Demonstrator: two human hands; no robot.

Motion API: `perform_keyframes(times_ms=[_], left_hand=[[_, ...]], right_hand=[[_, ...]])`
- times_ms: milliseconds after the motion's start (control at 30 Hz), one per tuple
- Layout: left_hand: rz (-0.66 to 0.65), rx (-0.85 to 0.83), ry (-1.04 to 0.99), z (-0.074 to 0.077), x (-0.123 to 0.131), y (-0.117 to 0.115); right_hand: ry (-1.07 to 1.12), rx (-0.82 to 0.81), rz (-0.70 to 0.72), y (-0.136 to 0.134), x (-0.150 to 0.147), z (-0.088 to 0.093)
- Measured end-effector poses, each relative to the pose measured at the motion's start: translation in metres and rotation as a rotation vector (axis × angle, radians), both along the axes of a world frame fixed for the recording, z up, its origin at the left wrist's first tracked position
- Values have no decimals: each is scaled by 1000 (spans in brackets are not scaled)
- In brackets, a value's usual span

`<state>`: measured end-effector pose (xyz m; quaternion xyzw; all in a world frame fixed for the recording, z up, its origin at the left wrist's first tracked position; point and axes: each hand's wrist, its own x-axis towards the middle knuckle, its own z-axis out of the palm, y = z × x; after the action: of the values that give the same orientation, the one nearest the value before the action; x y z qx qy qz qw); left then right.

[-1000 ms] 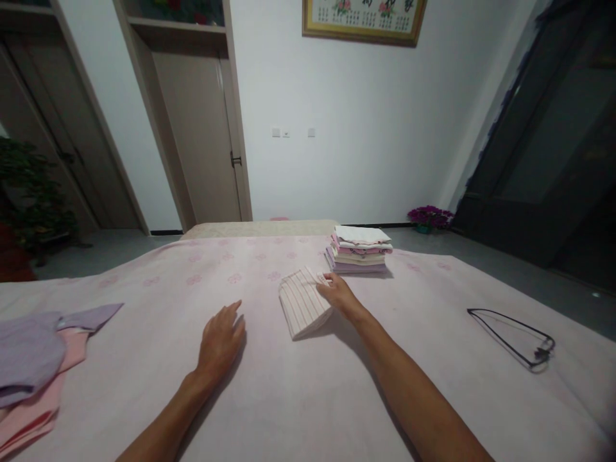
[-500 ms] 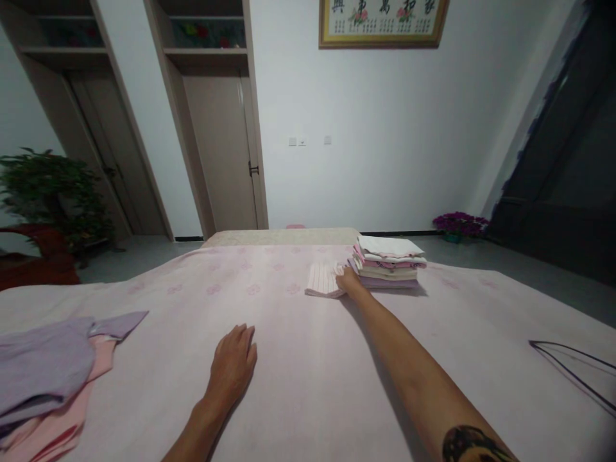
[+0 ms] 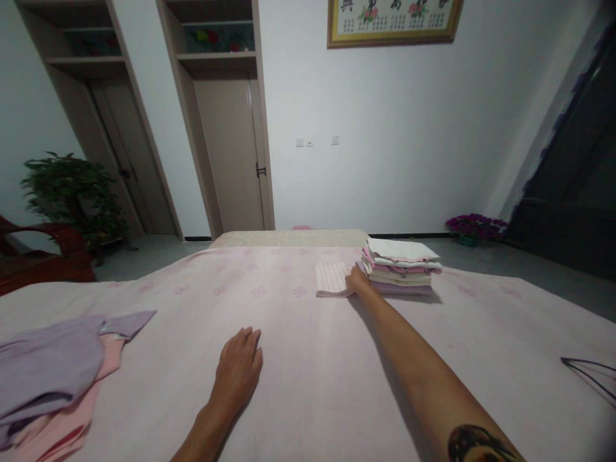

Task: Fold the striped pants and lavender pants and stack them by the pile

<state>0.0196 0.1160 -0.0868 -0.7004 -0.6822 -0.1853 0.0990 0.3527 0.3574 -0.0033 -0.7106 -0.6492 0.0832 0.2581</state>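
My right hand (image 3: 357, 280) reaches far across the pink bedspread (image 3: 308, 359) and rests on the right edge of a folded striped cloth (image 3: 331, 278), fingers curled on it. The cloth lies flat just left of a stack of folded clothes (image 3: 402, 265), white on top, pink and lilac below. My left hand (image 3: 238, 367) lies flat on the bedspread near me, fingers stretched out, holding nothing.
Unfolded lilac and pink garments (image 3: 52, 372) lie at the left edge of the bed. A black wire hanger (image 3: 590, 375) pokes in at the right. Beyond the bed are doors, a potted plant (image 3: 72, 196), a red chair and purple flowers (image 3: 474, 226) on the floor.
My right hand has pushed the striped cloth away from me, from the middle of the bed to beside the stack. My left hand stays flat. The view has tilted up.
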Motion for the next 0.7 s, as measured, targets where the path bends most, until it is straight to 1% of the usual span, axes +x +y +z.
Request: perform_keyframes(times_ms=[100,233,300,400,467,600,700], left_hand=[[8,-6,5,1,1,0],[16,-17,6,4,3,0],[13,-28,6,5,3,0],[4,-34,8,5,3,-1],[-2,-31,8,5,2,-1],[-2,-23,-8,6,3,-3],[-2,-31,-22,9,4,-4]], right_hand=[[-123,44,43,-12,-10,-9],[-260,133,186,-29,-34,-20],[-320,103,231,-34,-40,-27],[-399,-32,215,-34,-38,-38],[-419,-86,190,-31,-33,-42],[-421,-106,179,-28,-28,-42],[-427,-115,184,-37,-29,-38]])
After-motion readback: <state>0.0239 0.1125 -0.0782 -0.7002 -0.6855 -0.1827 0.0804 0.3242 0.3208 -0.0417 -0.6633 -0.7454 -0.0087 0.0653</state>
